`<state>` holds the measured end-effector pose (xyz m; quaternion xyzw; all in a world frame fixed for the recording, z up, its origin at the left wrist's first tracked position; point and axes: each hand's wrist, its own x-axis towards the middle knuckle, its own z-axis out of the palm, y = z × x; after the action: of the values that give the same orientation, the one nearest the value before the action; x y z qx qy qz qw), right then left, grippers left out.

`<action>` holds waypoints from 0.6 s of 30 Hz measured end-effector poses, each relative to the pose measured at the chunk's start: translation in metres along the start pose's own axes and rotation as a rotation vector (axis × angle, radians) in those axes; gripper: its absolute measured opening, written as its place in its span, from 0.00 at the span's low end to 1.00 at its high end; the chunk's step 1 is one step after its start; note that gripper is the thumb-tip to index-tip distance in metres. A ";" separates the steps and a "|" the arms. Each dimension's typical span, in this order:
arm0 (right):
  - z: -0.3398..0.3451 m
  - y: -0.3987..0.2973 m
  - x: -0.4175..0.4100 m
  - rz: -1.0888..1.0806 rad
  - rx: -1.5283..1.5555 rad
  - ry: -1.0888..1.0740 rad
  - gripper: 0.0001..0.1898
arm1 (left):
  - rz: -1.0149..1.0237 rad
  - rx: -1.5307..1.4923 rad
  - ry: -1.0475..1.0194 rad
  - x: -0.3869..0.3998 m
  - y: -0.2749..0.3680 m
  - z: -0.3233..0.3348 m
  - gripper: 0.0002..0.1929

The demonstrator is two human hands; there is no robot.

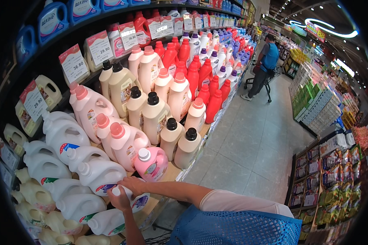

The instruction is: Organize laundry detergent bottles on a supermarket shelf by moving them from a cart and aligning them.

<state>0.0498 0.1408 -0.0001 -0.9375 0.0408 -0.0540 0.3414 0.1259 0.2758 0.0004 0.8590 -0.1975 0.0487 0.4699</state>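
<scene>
Both hands are on a white plastic detergent bottle (139, 196) at the shelf's front edge. My left hand (120, 198) wraps the bottle near its white cap. Farther along, my right hand (134, 185) rests with bent fingers on its upper side; how firmly it holds is hidden. Just behind the hands stands another white bottle (102, 176) with a purple label. A pink bottle with a white cap (151, 164) is close to the right hand. Cream bottles with pink caps (128, 144) stand beyond it, and white bottles with green labels (79, 203) are nearer the left hand.
Price tags (72, 62) line the upper shelf, above rows of red bottles (205, 73). Across the tiled aisle (248, 137) are stacked cartons (319, 101) and a rack of bagged goods (331, 171). A person in a blue vest (269, 56) stands by a shopping cart (268, 82).
</scene>
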 end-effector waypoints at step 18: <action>-0.005 0.000 -0.003 0.004 -0.006 0.003 0.60 | -0.018 -0.013 -0.018 0.000 0.005 0.002 0.17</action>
<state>0.0466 0.1377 0.0036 -0.9383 0.0432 -0.0547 0.3388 0.1239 0.2718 0.0032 0.8580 -0.1943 0.0354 0.4741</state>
